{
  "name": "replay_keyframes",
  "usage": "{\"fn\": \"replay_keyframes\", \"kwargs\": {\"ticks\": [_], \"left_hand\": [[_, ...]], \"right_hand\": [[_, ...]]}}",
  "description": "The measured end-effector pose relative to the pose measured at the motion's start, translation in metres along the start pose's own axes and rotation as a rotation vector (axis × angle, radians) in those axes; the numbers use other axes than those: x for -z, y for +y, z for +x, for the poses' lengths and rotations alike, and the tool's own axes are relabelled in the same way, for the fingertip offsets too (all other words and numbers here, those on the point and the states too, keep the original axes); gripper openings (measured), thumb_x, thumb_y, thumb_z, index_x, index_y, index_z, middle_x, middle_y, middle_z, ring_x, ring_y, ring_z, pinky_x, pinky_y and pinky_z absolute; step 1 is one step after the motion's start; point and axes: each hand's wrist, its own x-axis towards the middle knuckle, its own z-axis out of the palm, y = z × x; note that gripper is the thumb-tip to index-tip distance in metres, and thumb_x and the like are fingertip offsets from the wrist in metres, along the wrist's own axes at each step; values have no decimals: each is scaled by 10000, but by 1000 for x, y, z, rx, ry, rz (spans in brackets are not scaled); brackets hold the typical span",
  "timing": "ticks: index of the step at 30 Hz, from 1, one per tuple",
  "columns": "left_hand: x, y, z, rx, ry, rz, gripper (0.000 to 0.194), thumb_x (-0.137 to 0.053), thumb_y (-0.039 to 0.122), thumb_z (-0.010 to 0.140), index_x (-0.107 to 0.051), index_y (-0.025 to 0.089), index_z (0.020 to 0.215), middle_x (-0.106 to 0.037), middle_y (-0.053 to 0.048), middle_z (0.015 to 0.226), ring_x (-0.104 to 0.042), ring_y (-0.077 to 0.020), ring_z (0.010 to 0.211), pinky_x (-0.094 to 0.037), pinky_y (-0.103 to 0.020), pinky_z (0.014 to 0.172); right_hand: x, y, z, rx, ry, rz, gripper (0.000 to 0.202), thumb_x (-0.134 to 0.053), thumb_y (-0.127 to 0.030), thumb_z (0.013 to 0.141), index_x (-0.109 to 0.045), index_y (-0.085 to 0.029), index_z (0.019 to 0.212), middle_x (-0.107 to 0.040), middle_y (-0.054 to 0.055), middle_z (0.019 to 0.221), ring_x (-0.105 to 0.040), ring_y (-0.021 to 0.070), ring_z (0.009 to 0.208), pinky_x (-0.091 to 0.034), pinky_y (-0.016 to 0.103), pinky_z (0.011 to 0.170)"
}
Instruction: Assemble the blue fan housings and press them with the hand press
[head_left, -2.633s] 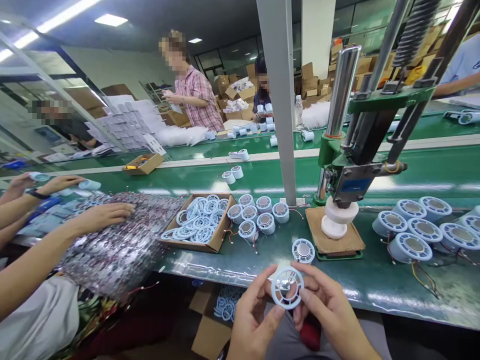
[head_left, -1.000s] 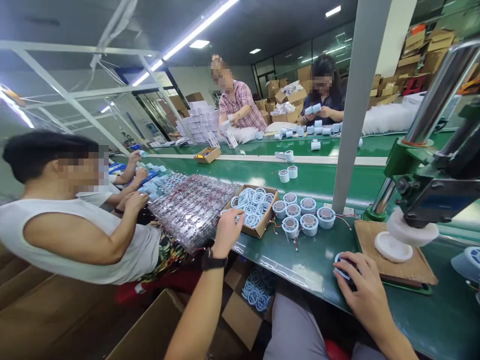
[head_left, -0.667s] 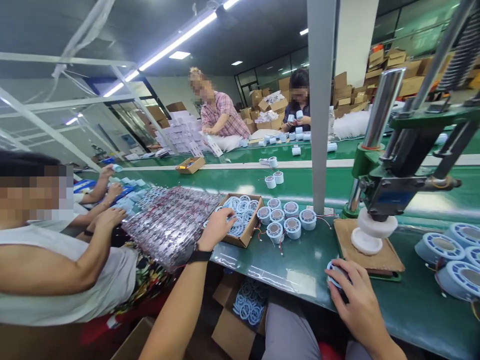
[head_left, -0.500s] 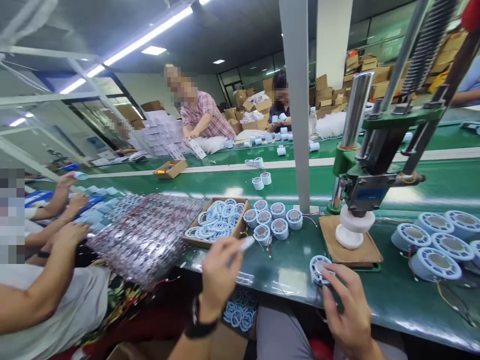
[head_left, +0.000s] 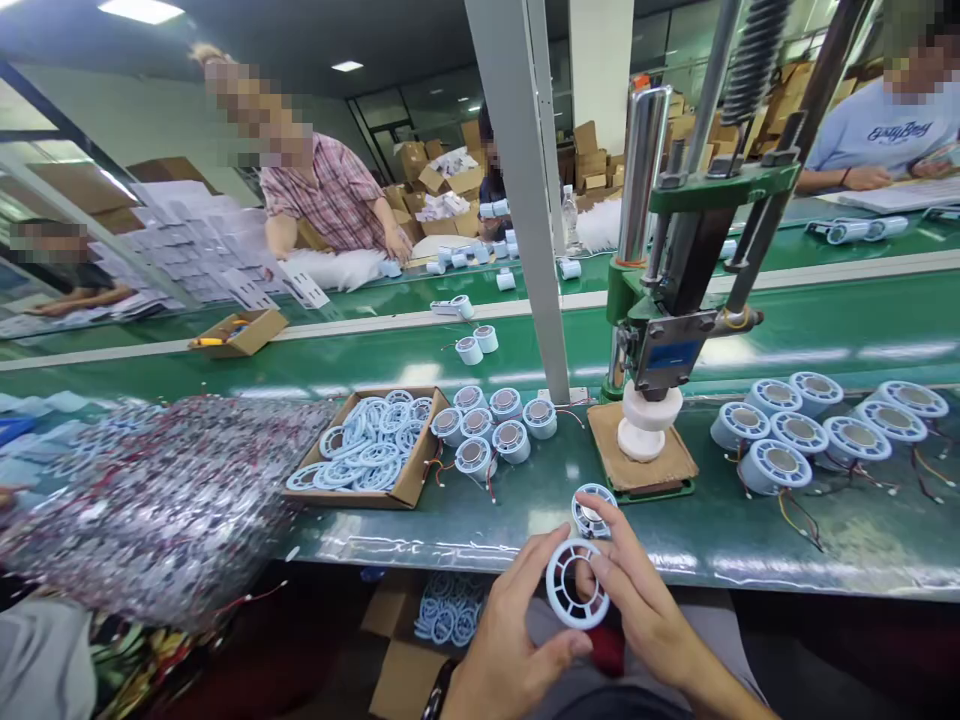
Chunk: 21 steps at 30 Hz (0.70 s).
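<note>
A light-blue slotted plastic ring [head_left: 556, 603] is held up just off the table's front edge. My left hand [head_left: 506, 630] grips it from the left, fingers along the upper rim and thumb near the bottom. My right hand [head_left: 645, 595] has its thumb and a finger at the ring's right side. Its index finger reaches up to a light-blue round motor unit [head_left: 586, 522] with a metal centre, resting on the table edge behind the ring. The ring and fingers partly hide that unit.
A green hand press [head_left: 671, 350] with a white round head stands over a brown pad [head_left: 679, 467]. A cardboard box [head_left: 409, 485] of rings sits left of grouped motor units [head_left: 474, 455]. More units [head_left: 776, 465] stand right. Bubble wrap [head_left: 150, 500] covers the left. Co-workers sit opposite.
My left hand has brought the ring rightward and down to my right hand, in front of the motor unit. The view has swung right.
</note>
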Motion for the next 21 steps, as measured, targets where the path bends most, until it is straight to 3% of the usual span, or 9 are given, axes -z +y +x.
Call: {"fn": "replay_keyframes", "kwargs": {"ticks": [2,13,21], "left_hand": [[1,1,1,11,-49,1,707,-647,597,838,-467,312,1459,-623,-119,1375,-612,-308,1240,-508,-413,1036],[-3,9,3,65,40,-26,683,-695,602,794,-565,272,1377,-682,-120,1278,-666,-294,1143,-547,-385,974],[-9,1,-5,210,132,-170,725,-785,646,663,-671,223,1240,-717,-129,1151,-705,-297,980,-572,-390,910]], "right_hand": [[1,-2,-1,10,-15,-41,575,-381,-494,1016,-262,-206,1499,-444,-42,712,-402,129,638,-377,260,662],[1,-3,-3,55,-16,-225,500,-333,-406,1037,-284,-227,1502,-509,-26,755,-463,129,652,-426,264,680],[31,-16,6,175,225,-341,498,-320,-462,1034,-401,-171,1429,-559,-19,707,-479,131,588,-415,247,560]]}}
